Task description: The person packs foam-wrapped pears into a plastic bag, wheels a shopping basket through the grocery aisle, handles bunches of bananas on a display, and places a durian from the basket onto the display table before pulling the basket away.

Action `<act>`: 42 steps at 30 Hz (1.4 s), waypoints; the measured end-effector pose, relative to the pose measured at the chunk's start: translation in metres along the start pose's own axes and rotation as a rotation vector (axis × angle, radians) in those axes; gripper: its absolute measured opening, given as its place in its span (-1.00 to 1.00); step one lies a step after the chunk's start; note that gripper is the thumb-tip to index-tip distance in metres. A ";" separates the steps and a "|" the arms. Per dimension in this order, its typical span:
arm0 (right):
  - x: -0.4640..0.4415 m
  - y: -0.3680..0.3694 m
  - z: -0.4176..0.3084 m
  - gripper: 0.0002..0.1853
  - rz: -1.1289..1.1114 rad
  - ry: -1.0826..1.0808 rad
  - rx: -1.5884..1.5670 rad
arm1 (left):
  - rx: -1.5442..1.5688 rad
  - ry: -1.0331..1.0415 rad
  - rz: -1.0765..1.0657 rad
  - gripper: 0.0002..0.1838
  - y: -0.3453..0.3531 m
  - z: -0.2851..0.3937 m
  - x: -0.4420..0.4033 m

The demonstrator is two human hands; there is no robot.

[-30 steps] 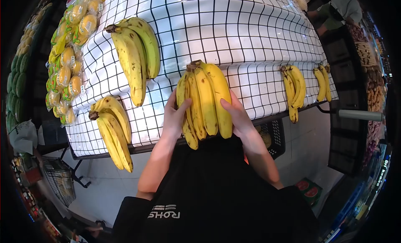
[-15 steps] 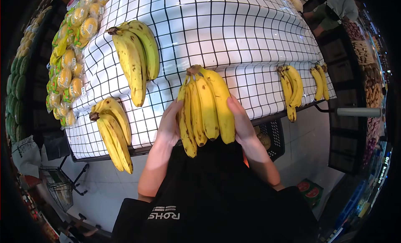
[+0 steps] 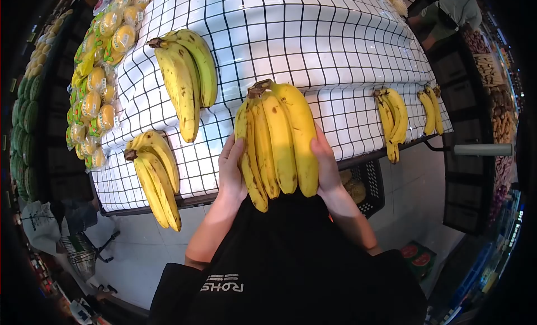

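A bunch of yellow bananas point(image 3: 285, 143) with brown specks is held between my two hands, its dark stem end pointing away from me. My left hand point(image 3: 232, 167) presses along its left side, the thumb on the outer banana. Along the opposite side my right hand point(image 3: 328, 164) grips it, thumb on top and the other fingers mostly hidden. To the left lie a greener bunch point(image 3: 187, 82) and, near the table edge, a smaller bunch point(image 3: 156, 179). Two more small bunches, one point(image 3: 393, 121) and another point(image 3: 430, 110), rest at the right edge.
A white checked cloth point(image 3: 268, 40) covers the table. Bagged yellow fruit point(image 3: 92, 96) is piled at the left. A black crate point(image 3: 366, 185) sits below the right edge, near a grey bar point(image 3: 482, 150). People stand at far left beside a shopping cart point(image 3: 81, 249) and at upper right.
The bananas look slightly larger and have turned a little, their stem end shifting away from me. My left hand has moved right and its thumb lies further over the bunch. The cart at left has shifted.
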State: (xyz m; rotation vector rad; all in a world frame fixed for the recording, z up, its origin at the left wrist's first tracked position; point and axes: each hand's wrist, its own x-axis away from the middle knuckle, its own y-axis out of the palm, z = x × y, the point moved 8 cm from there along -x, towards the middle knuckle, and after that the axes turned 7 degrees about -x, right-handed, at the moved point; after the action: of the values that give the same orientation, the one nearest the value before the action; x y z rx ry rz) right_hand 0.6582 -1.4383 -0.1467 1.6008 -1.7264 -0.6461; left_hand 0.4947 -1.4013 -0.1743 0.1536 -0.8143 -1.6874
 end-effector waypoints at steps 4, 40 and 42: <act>-0.001 0.003 -0.002 -0.18 -0.087 -0.037 0.031 | 0.123 -0.104 -0.067 -0.50 0.003 -0.010 0.000; -0.133 -0.014 -0.043 -0.49 -0.004 -0.076 0.169 | -0.535 0.441 -0.005 -0.39 0.072 0.094 -0.102; -0.142 -0.013 -0.047 -0.50 0.004 -0.087 0.221 | -0.521 0.433 -0.007 -0.39 0.072 0.096 -0.110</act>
State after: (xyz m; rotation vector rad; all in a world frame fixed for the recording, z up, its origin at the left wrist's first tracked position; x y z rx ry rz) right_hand 0.7036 -1.2950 -0.1472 1.7404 -1.9198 -0.5450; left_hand 0.5369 -1.2650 -0.0953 0.1519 -0.0433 -1.7328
